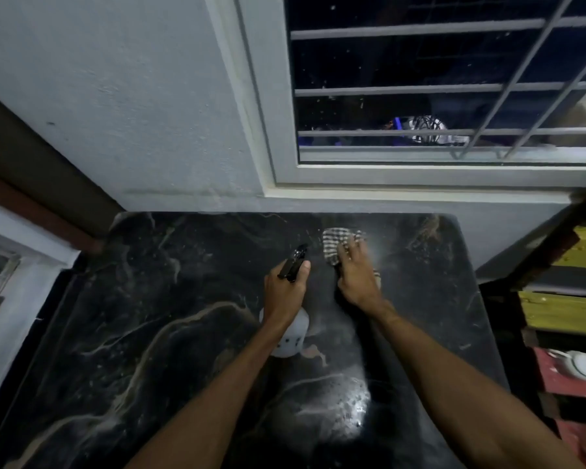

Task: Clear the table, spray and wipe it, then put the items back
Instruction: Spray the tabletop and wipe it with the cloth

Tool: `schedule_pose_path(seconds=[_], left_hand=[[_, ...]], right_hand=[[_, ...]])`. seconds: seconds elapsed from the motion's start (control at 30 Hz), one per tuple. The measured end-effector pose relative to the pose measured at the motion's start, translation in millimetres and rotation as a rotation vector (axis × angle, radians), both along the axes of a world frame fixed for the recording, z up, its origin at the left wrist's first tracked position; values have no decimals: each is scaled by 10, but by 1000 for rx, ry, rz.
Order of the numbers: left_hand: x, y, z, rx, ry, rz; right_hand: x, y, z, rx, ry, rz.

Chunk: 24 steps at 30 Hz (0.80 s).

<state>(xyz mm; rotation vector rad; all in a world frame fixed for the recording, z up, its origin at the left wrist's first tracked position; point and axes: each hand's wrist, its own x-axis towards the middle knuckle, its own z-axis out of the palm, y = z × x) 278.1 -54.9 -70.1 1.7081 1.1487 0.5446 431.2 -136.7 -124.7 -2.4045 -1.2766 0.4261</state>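
A black marble-patterned table (149, 316) with pale veins fills the lower view. My left hand (285, 292) grips the black trigger head of a white spray bottle (290, 340), held above the table's middle with the nozzle pointing away from me. My right hand (356, 275) lies with fingers spread flat on a checked cloth (335, 243), pressing it onto the table's far side. A wet, shiny patch (345, 407) glistens on the near part of the top.
A white wall and a barred window (420, 89) stand right behind the table. At the right, painted wooden shelves (562, 313) in yellow and red carry a small white object (579, 365). A dark wooden frame (31, 184) runs at the left.
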Motion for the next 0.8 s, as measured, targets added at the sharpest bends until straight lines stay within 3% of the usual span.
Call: schedule_pose_path(seconds=[0.07, 0.1, 0.23, 0.27, 0.4, 0.43, 0.57, 0.73, 0.8], left_hand=[[-85, 182, 33, 47, -52, -32], [-130, 277, 43, 46, -90, -36], [-448, 734, 22, -25, -165, 17], [-528, 820, 33, -12, -165, 16], [-813, 1162, 98, 44, -190, 2], [-868, 1231, 94, 46, -181, 2], [-985, 1378, 92, 73, -169, 10], [-766, 1177, 140, 35, -167, -65], [-612, 1043, 140, 41, -167, -104]], right_hand=[[-324, 143, -59, 83, 27, 225], [-314, 211, -55, 106, 26, 235], [-169, 664, 3, 24, 71, -285], [-346, 800, 13, 29, 49, -283], [-1082, 1273, -79, 140, 11, 225], [-1005, 1357, -67, 122, -3, 205], [-529, 1336, 18, -63, -49, -211], [-830, 906, -46, -151, -252, 240], [-300, 723, 48, -213, -281, 64]])
